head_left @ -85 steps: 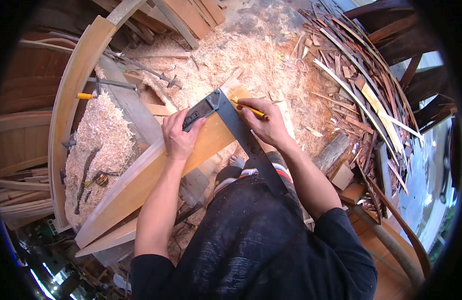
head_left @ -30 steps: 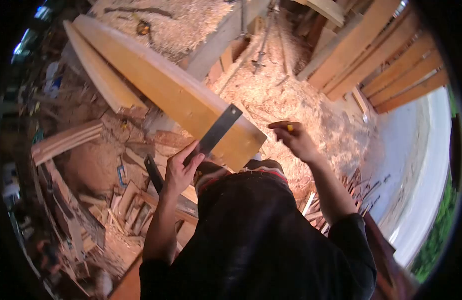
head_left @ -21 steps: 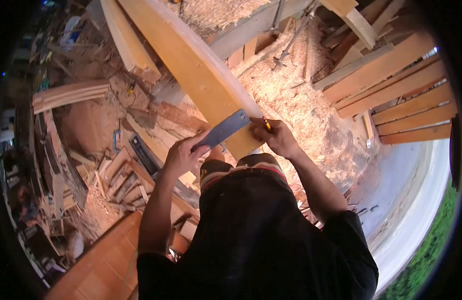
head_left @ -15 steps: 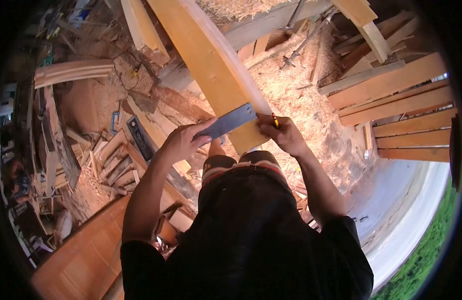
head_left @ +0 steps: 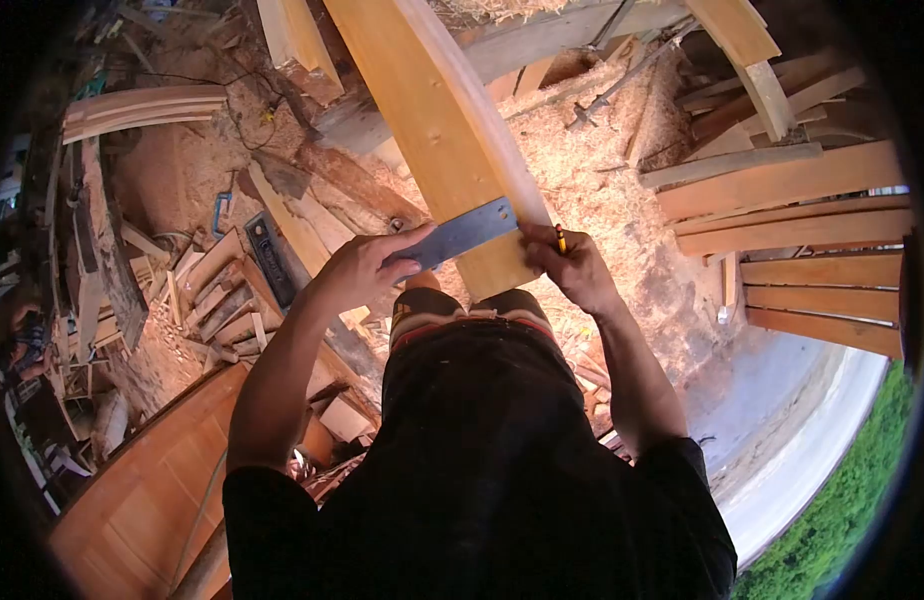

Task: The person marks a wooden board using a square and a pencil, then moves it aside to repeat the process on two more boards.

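Holding a metal blade (head_left: 464, 236), your left hand (head_left: 367, 270), closed narrowly with the thumb apart from the fingers, pinches its left end. Blade: flat, grey, two holes near its right end, laid slantwise across the broad face of the plank (head_left: 432, 130), a little in from the plank's near end.

Your right hand (head_left: 579, 272), fingers bunched, holds one pencil (head_left: 561, 238), yellow and dark, upper end showing; the tip is hidden. It is beside the right long edge of the plank, near the blade's holed end. Whether its fingertips touch the wood, you cannot tell from this view.

Plank: yellowish face, paler right side, running from the top of the view to a near end above your thighs.

To the left: one dark tool (head_left: 270, 260), beside a heap of wood scraps (head_left: 222, 305); one blue clamp (head_left: 220, 212); one stack of curved boards (head_left: 147, 112).

Beyond the plank's right edge: wood shavings (head_left: 622, 220), one metal clamp (head_left: 590, 113) and several wide boards (head_left: 782, 190).
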The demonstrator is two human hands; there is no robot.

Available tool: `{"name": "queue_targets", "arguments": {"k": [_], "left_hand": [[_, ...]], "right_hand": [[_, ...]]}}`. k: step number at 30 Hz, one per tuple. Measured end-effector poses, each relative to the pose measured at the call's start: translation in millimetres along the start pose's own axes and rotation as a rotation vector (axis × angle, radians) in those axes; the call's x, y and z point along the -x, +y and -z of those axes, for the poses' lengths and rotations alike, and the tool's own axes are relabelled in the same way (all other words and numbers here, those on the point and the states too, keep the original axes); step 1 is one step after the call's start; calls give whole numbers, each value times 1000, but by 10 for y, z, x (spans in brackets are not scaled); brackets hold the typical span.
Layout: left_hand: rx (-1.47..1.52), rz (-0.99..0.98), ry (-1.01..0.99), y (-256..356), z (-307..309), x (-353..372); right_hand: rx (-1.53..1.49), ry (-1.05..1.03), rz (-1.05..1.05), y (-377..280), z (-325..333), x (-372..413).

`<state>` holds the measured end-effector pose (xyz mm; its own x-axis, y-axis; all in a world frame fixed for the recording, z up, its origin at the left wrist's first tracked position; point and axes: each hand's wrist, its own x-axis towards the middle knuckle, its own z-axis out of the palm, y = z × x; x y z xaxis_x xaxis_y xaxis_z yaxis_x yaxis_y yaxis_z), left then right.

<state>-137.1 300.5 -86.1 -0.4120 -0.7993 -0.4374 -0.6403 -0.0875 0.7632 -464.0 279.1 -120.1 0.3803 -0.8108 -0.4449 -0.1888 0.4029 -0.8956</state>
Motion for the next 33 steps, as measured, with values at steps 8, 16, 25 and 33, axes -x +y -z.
{"name": "queue_targets", "arguments": {"k": [8, 16, 25, 33], "left_hand": [[-31, 12, -6, -10, -1, -10], [-33, 13, -16, 2, 7, -7], [-15, -68, 79, -64, -49, 4], [-17, 6, 36, -73, -34, 6]], "right_hand": [[60, 6, 65, 43, -11, 1], [-372, 171, -32, -316, 319, -205], [0, -93, 383, -177, -64, -255], [120, -135, 232, -132, -80, -313]]}}
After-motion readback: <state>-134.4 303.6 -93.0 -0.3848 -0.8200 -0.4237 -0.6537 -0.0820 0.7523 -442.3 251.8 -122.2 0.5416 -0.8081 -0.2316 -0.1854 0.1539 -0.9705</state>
